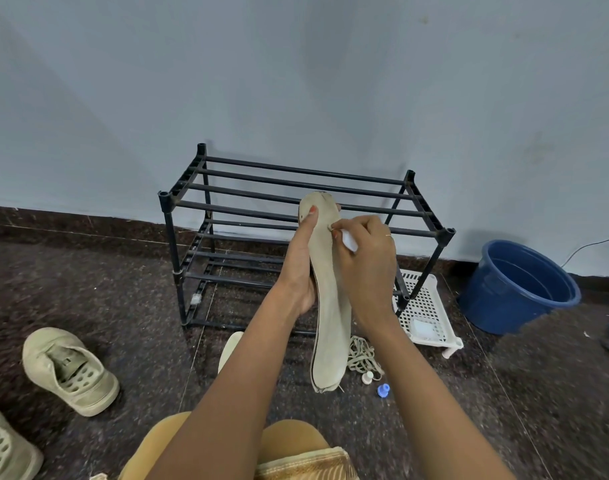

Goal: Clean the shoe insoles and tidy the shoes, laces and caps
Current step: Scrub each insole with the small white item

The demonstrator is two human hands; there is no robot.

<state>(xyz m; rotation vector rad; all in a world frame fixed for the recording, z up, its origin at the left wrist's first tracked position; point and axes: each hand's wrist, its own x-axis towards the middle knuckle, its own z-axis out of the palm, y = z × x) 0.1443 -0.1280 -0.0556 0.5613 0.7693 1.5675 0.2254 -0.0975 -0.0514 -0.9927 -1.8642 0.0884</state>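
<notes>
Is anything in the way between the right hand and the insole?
Nothing visible. The right hand, holding a small white object, touches the insole; the left hand grips its left edge, thumb near the top.

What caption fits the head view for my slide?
Left hand holds a beige insole upright; right hand, gripping a small white object, touches its edge, before a black shoe rack.

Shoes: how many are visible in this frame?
2. One shoe lies on the floor at left; the other shoe is cropped at the bottom-left corner. Others may be outside view.
</notes>
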